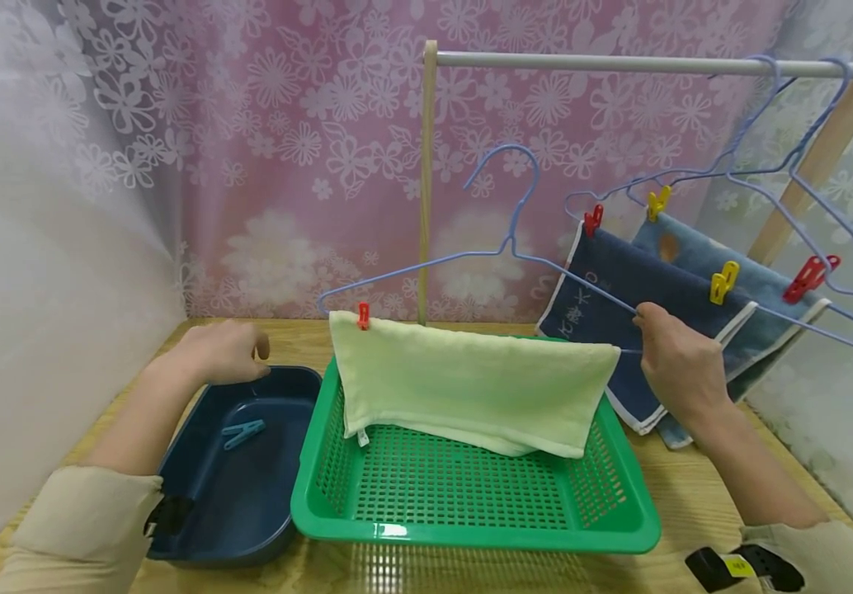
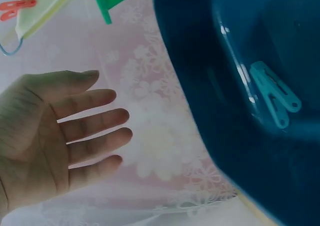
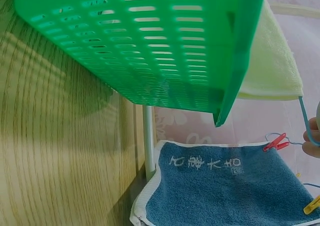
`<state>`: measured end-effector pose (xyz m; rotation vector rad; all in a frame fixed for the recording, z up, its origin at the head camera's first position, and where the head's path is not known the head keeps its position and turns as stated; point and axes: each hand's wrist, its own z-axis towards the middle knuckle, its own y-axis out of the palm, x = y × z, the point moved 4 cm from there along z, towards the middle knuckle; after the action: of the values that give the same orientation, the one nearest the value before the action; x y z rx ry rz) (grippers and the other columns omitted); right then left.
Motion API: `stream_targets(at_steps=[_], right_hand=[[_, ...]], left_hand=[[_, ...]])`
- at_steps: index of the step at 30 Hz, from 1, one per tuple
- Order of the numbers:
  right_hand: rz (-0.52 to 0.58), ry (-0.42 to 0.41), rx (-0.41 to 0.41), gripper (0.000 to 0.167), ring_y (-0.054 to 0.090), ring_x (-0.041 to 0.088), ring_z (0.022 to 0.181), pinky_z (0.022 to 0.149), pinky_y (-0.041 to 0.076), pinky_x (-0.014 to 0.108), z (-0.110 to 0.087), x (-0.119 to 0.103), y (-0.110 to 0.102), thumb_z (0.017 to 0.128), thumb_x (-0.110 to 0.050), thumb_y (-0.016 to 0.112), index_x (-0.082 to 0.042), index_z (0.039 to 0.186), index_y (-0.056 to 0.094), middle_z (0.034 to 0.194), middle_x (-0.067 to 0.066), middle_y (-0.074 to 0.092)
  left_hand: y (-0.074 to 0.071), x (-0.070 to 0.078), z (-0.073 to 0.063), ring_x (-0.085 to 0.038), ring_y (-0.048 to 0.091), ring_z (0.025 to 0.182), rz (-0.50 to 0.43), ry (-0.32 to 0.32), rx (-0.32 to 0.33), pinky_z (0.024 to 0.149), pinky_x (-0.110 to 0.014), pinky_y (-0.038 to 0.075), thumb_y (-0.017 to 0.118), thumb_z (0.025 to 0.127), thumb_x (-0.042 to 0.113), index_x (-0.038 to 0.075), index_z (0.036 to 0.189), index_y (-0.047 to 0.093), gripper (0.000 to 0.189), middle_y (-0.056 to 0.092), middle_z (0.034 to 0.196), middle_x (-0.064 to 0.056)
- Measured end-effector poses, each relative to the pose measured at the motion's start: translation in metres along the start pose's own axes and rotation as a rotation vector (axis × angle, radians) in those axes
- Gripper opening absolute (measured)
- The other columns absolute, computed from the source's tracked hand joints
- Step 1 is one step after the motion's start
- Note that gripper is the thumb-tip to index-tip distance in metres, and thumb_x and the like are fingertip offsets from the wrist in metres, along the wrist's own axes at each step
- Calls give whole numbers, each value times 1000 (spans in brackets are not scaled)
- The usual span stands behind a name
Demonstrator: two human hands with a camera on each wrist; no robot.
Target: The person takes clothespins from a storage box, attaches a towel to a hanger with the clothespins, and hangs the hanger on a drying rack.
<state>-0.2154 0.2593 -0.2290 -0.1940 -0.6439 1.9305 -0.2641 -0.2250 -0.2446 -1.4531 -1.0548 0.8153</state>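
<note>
My right hand (image 1: pixel 682 367) grips the right end of a blue wire hanger (image 1: pixel 434 262). Over the hanger's lower bar hangs a pale yellow towel (image 1: pixel 471 384), with one red clothespin (image 1: pixel 363 316) on its left corner. Beneath the towel stands a green plastic basket (image 1: pixel 471 538). My left hand (image 1: pixel 226 353) is above the far side of a dark blue basin (image 1: pixel 241 553), holding nothing; in the left wrist view its fingers are extended and apart. One teal clothespin (image 1: pixel 243 432) lies in the basin. Only fingertips (image 3: pixel 312 136) of my right hand show in the right wrist view.
At right, a metal rod (image 1: pixel 619 62) on wooden posts (image 1: pixel 426 181) carries two more hangers. A navy towel (image 1: pixel 619 289) and a lighter blue towel (image 1: pixel 738 264) hang there with red and yellow clothespins (image 1: pixel 723 282). Flowered curtain behind; wooden table (image 1: pixel 679 478) below.
</note>
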Motion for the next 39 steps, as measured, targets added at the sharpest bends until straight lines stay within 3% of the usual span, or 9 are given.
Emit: stream_targets(at_steps=[8,15,18,23,31,35,39], right_hand=[[4,1,-6,23,59,32,51,38,43,39,-2,0,0,76,14,63,7,97,55,80,23,65],[4,15,-28,24,60,33,52,39,44,39,-3,0,-1,76,14,64,7,97,55,81,23,65],[7,20,-36,24,60,33,53,39,45,39,-3,-1,-1,76,14,64,7,97,55,81,23,65],[7,8,-29,24,60,32,52,39,45,39,-3,0,-2,75,14,65,8,97,55,80,22,64],[24,-11,9,25,57,31,47,36,42,40,-4,1,-2,73,14,66,8,95,56,75,22,63],[34,-24,22,27,56,31,46,35,41,40,-5,1,-1,72,14,67,7,95,57,74,21,63],[29,-35,11,28,56,30,46,35,41,39,-5,1,0,71,15,67,7,96,57,75,21,62]], left_hand=[[17,-15,8,-36,58,93,-117,-7,-108,73,-48,47,65,84,26,-3,106,64,37,61,106,-20],[40,-26,18,-30,59,88,-175,16,-142,73,-44,48,58,85,11,-5,101,65,24,64,97,-14],[52,-27,21,-31,58,89,-196,-6,-171,74,-44,48,56,87,10,-5,103,64,24,63,99,-15],[70,-26,24,-33,58,92,-228,-28,-217,75,-43,49,64,84,14,-7,109,61,33,61,102,-17],[88,-24,23,-42,50,110,-229,-75,-280,84,-49,45,74,77,14,-9,124,51,57,53,120,-25],[92,-23,20,-41,50,109,-204,-100,-293,82,-48,45,72,78,12,-9,126,48,57,50,123,-27],[98,-23,19,-33,50,97,-176,-130,-324,73,-41,41,65,79,1,-11,132,38,60,44,128,-30]])
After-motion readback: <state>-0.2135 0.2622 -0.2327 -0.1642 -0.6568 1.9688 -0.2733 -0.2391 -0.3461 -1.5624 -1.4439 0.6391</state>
